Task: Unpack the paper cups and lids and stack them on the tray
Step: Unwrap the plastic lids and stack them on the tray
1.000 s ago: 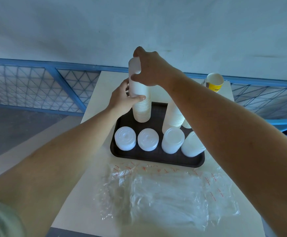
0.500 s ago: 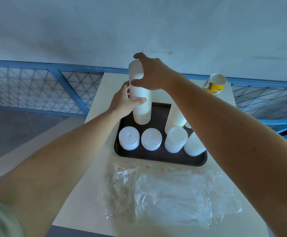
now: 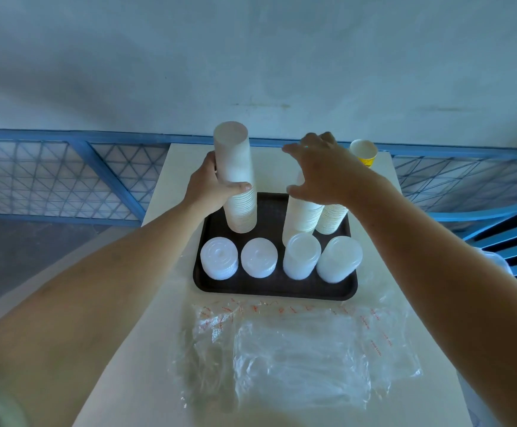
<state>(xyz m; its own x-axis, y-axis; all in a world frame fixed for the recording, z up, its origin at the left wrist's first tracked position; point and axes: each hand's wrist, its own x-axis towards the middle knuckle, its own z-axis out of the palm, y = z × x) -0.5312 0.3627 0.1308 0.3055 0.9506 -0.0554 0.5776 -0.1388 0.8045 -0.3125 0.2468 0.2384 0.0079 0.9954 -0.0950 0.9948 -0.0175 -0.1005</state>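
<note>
A dark tray (image 3: 275,291) lies on the white table. At its back left rises a tall stack of upturned white paper cups (image 3: 235,177); my left hand (image 3: 212,186) grips it around the middle. Two more cup stacks stand at the back right, one (image 3: 302,217) partly behind my right hand and one (image 3: 332,218) beside it. My right hand (image 3: 322,171) hovers open with spread fingers above them, holding nothing. Several stacks of translucent lids (image 3: 219,258) (image 3: 259,257) (image 3: 302,255) (image 3: 339,258) line the tray's front.
Empty clear plastic bags (image 3: 297,349) lie crumpled on the table in front of the tray. A single yellow paper cup (image 3: 364,152) stands at the table's far right corner. Blue railing (image 3: 66,177) runs behind the table, and a blue chair (image 3: 507,235) is at the right.
My right hand has let go of the top of the tall cup stack and moved right, opening above the other stacks. My left hand still grips the tall stack.
</note>
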